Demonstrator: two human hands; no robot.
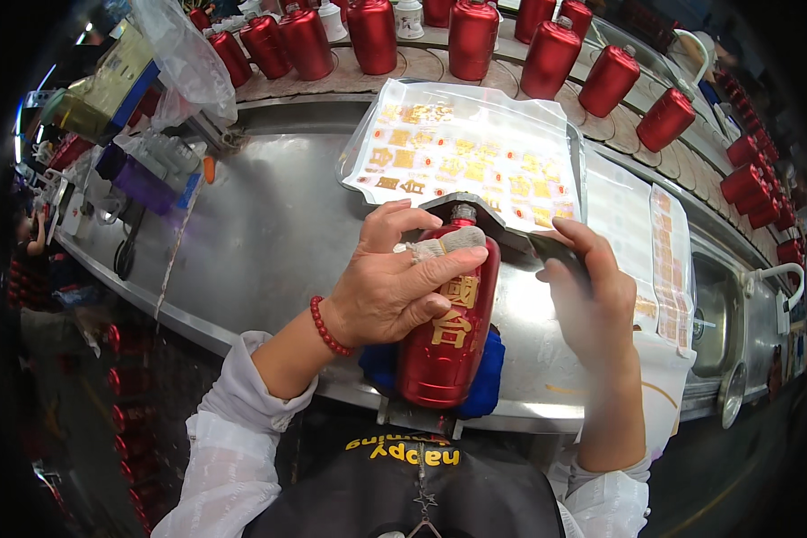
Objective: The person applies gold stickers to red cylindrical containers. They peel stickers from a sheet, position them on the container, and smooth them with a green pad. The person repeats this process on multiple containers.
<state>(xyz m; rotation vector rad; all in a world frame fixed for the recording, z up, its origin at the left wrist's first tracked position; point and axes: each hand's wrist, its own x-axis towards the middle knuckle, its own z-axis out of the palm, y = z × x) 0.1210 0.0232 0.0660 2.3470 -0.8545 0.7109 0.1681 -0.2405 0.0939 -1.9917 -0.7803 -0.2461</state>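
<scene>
A glossy red bottle (446,359) with gold characters lies tilted in front of me, neck pointing away, on a blue cloth (482,381). My left hand (402,278) rests over its upper body and grips it; one finger wears a cloth finger cover (448,244), and a red bead bracelet circles the wrist. To the right of the bottle, my right hand (587,278) pinches a dark, flat, thin piece (556,251), whose kind I cannot make out. That hand is partly smeared by motion and apart from the bottle.
Beyond the bottle, a tray (354,175) bears a white sheet of gold and red stickers (466,152). More sticker sheets (668,269) lie right, beside a sink (713,314). A curved conveyor (421,65) carries several red bottles (372,36). A purple container (136,179) stands left on the metal table (269,197).
</scene>
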